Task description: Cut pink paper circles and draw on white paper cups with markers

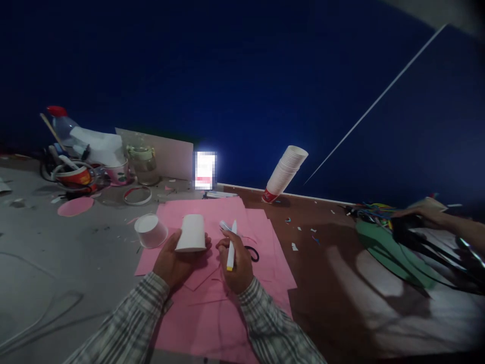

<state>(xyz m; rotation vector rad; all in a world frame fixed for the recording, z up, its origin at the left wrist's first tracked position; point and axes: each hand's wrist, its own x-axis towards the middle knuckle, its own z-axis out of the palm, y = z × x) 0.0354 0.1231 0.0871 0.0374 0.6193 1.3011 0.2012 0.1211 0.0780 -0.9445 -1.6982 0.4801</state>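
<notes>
— While the left hand (176,263) is up over the pink paper sheets (212,313), what has it got?

— It has a white paper cup (191,233), turned base-up, with the fingers wrapped round the lower part of its wall. The cup is above the sheets, just left of the right hand (237,263).

— And that right hand?

— Its fingers are closed round a white marker (231,245), which stands nearly upright with its yellow end down in the fist. A small pale piece sits at the marker's top; I cannot tell what it is.

— What is close by?

— A second white cup (150,230) lies on its side at the sheets' left edge, just beside the left hand. Black scissor loops (253,253) peep out from behind the right hand, touching the pink paper.

— Further off?

— A tilted stack of paper cups (285,172) leans at the blue wall (242,76). To the left are a glass jar (143,164), a white ring (137,195), a pink disc (76,206) and a bottle with a red cap (60,121) on the grey surface (56,253).

— Is anyone else there?

— Another person's hand (420,212) is at the far right, above a green sheet (386,247) and a tangle of dark strands, well apart from the cup.

— Is anything in the way?

— Only the scissors, right next to the marker hand.
</notes>
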